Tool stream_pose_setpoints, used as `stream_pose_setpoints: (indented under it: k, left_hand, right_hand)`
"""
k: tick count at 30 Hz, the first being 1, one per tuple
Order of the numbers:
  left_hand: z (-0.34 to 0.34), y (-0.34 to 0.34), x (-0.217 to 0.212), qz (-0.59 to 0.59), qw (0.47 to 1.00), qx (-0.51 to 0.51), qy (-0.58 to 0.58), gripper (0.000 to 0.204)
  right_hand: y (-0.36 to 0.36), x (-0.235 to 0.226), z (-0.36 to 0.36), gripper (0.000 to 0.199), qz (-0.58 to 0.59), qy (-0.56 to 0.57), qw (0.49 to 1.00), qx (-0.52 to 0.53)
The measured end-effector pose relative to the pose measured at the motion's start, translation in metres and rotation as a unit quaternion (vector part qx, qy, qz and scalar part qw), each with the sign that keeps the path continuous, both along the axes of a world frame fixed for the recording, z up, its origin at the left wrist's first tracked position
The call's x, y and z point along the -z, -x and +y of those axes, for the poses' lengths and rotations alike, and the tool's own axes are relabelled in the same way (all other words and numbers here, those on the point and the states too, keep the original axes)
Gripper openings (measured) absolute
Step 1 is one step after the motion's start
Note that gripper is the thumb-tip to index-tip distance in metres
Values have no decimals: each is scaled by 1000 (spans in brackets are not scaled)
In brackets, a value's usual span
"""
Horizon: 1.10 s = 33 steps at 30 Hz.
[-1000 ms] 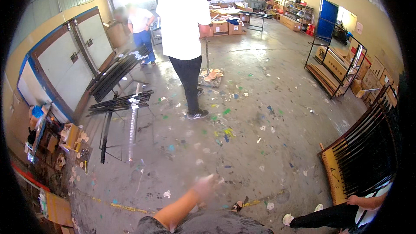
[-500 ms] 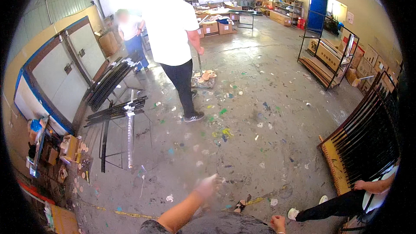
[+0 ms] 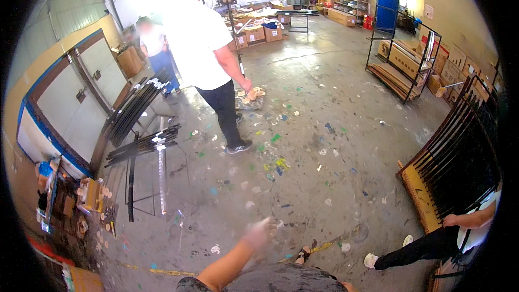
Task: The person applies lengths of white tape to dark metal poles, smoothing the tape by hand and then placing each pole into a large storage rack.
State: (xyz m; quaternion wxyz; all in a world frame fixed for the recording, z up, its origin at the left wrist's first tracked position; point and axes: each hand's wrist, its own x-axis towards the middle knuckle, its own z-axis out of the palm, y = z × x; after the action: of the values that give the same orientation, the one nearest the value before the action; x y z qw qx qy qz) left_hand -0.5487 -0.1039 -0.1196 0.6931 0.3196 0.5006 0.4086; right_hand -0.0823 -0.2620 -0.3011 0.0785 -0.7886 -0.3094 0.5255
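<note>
My left hand [image 3: 260, 233] reaches forward over the floor, in front of my dark grey shirt [image 3: 270, 278]. It looks pale and somewhat blurred; its fingers point ahead, stretched out, and no object shows in them. Of my right hand [image 3: 346, 286] only a sliver of skin appears at the lower edge, its fingers hidden. Neither hand visibly touches anything. A sandalled foot [image 3: 303, 254] shows just beyond my shirt.
A person in white [image 3: 203, 48] stands ahead, one hand low beside round tan pieces [image 3: 252, 95]. Black rods lie on stands [image 3: 141, 146] at left; a rack of dark rods [image 3: 457, 167] stands right, beside another person's hand [image 3: 450, 220]. Paint spots mark the floor [image 3: 324, 184].
The person in white leans, lowering a hand toward the tan pieces. My right hand has mostly dropped out of view. My left hand stays stretched forward, and the view shifts slightly.
</note>
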Motion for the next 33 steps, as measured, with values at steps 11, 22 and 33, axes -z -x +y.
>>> stream_pose_setpoints:
  k: [11, 22, 33]
  left_hand:
    - [12, -25, -10, -67, 988, -42, 132, 46]
    - [20, -20, -34, -83, 983, -71, 145, 39]
    - [63, -2, -82, 511, 820, -59, -252, 48]
  right_hand:
    - [5, 19, -8, 22, -19, -80, 996, 44]
    - [-32, 38, -26, 34, 1, -9, 999, -32]
    - [39, -86, 14, 29, -21, 36, 999, -3]
